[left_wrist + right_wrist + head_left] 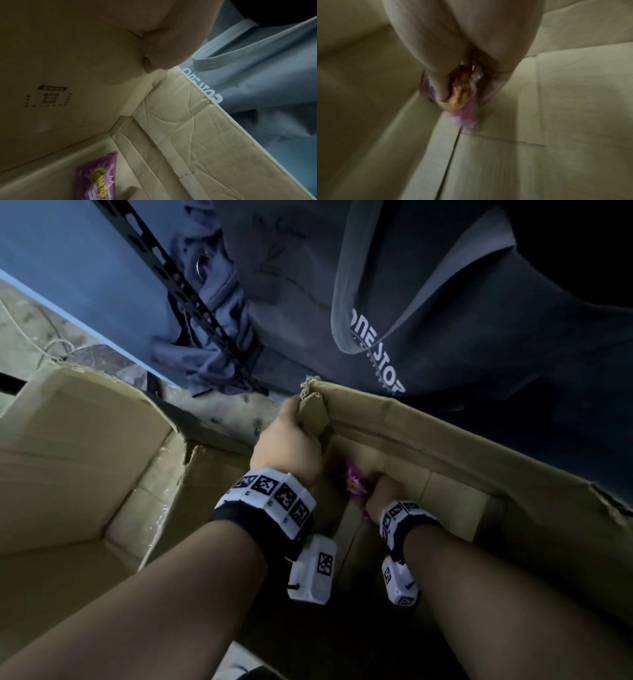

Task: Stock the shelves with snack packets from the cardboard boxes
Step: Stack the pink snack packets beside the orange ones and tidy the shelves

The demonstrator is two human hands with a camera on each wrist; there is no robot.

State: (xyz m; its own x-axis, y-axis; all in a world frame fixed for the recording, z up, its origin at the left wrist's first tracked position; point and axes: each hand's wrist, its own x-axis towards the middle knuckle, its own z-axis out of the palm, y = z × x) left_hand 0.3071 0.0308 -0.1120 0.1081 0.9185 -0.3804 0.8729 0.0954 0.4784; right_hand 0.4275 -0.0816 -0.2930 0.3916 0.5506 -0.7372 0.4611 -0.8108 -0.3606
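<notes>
A deep cardboard box stands open in front of me. My left hand grips its torn upright corner flap at the rim. My right hand is down inside the box, with its fingers round a purple snack packet near the bottom. In the right wrist view the thumb and fingers close over the purple and orange packet just above the box floor. From the left wrist I see the same packet with yellow lettering low in the box; no other packet shows there.
A second open cardboard box stands to the left, its inside in shadow. A dark perforated metal shelf upright runs diagonally above the boxes, with grey cloth bunched round it. A dark printed garment hangs over the far side.
</notes>
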